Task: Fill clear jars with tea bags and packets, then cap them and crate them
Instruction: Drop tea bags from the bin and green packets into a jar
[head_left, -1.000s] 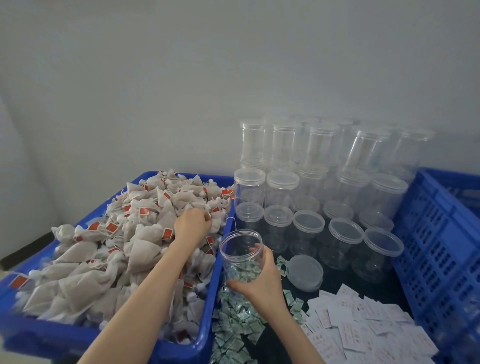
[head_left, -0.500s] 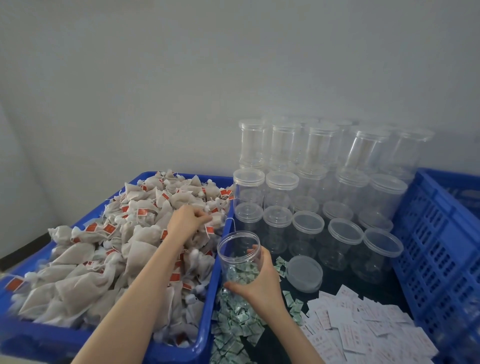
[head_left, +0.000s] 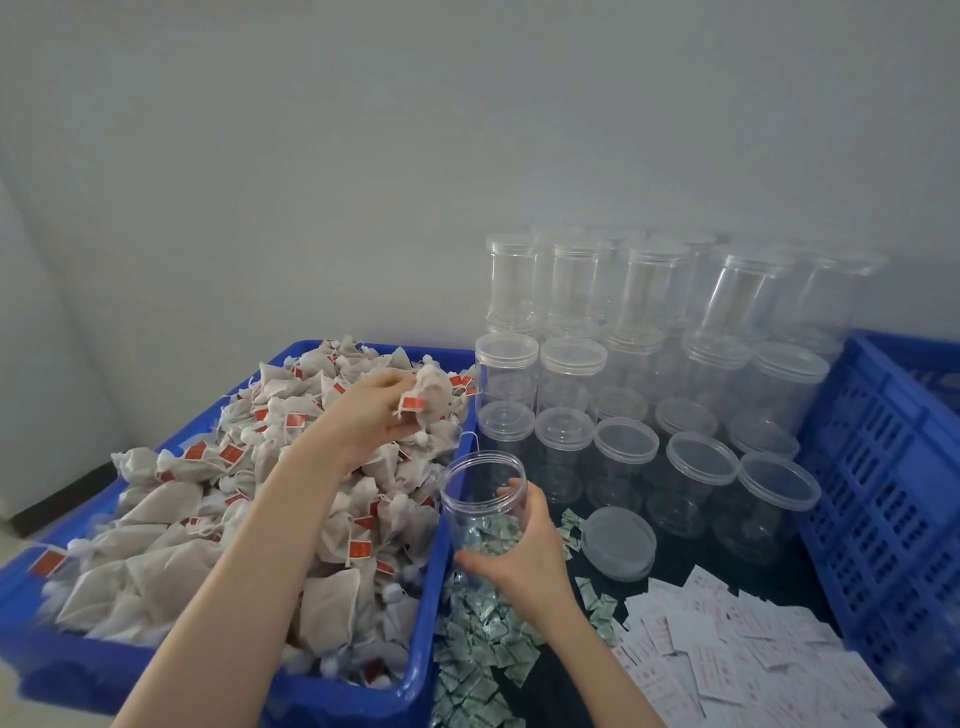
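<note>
Above the tub's right edge, left hand (head_left: 370, 415): fingers pinch a tea bag (head_left: 430, 396) lifted clear of the heap.
Right hand (head_left: 524, 551): curled round an uncapped clear jar (head_left: 480, 499), held upright just beside the tub.
Blue tub (head_left: 332, 699): piled with tea bags, left side of the table.
Green packets (head_left: 483, 644): scattered under the held jar.
Loose lid (head_left: 618, 543): flat, right of the jar.
Capped jars (head_left: 701, 457): stacked along the back edge.
White slips (head_left: 727, 639): front right.
Blue crate (head_left: 883, 467): right edge.

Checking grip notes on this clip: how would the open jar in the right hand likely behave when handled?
The open jar looks thin, clear and empty, so probably light. The right hand wraps its smooth wall; it may be slippery. Tall and narrow, it could tip if nudged.
</note>
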